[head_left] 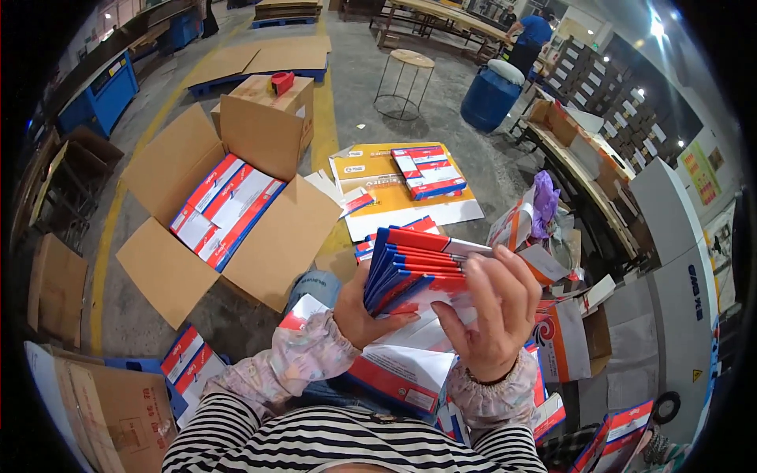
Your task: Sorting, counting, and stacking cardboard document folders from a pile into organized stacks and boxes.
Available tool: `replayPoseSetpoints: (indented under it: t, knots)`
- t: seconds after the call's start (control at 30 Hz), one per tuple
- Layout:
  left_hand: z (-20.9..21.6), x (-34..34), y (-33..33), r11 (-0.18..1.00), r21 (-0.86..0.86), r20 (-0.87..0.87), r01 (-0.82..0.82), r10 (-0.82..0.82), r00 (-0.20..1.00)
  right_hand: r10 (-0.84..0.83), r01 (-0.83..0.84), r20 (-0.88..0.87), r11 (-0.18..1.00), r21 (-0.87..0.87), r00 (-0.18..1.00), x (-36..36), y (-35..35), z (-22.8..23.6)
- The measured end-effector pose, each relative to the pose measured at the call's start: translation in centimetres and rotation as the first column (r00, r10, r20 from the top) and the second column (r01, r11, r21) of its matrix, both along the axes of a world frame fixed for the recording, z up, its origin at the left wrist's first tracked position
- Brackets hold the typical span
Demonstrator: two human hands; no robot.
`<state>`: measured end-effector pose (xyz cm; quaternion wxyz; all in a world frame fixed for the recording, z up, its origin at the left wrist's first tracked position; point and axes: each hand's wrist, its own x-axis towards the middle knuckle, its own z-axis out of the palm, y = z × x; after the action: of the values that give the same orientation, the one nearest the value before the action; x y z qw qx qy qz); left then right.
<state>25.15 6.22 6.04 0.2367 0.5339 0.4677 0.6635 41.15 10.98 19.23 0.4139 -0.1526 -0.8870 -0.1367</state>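
A fanned stack of flat folded cartons [410, 272] in red, white and blue is held up in front of my body. My left hand [359, 315] grips its left end, thumb on the near face. At the stack's right end is my right hand [493, 315], its thumb and fingers spread apart. Whether its fingertips touch the cartons is hard to tell. Below the stack, more red-and-white cartons [402, 374] lie across my lap. Just beyond it, other cartons [406, 229] are partly hidden by the held stack.
An open cardboard box [264, 244] packed with similar cartons stands at left, with a red tape dispenser [281, 83] on a closed box behind. A yellow-and-white cardboard sheet [355, 165] bears a carton pile [430, 171]. Farther off are a stool [412, 59], a blue barrel [490, 98] and a person [535, 35].
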Motion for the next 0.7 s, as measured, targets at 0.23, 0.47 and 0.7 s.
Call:
replayPoseSetpoints:
  t: [0.23,0.47,0.7]
  knots:
    - [-0.9,-0.4,0.0,0.999,0.008,-0.018,-0.031,0.031,0.999,-0.092,0.091,-0.026,0.995,-0.033,0.995,-0.7,-0.5,0.1]
    - [-0.3,-0.2,0.3,0.996,0.056,-0.069,-0.075,0.079,0.995,0.005,-0.013,-0.105,0.997,-0.076,0.994,-0.8,0.1,-1.0]
    - [0.1,-0.2,0.2,0.992,0.053,-0.106,-0.111,0.116,0.988,0.028,-0.037,-0.111,0.996,-0.077,0.993,-0.9,0.4,-1.3]
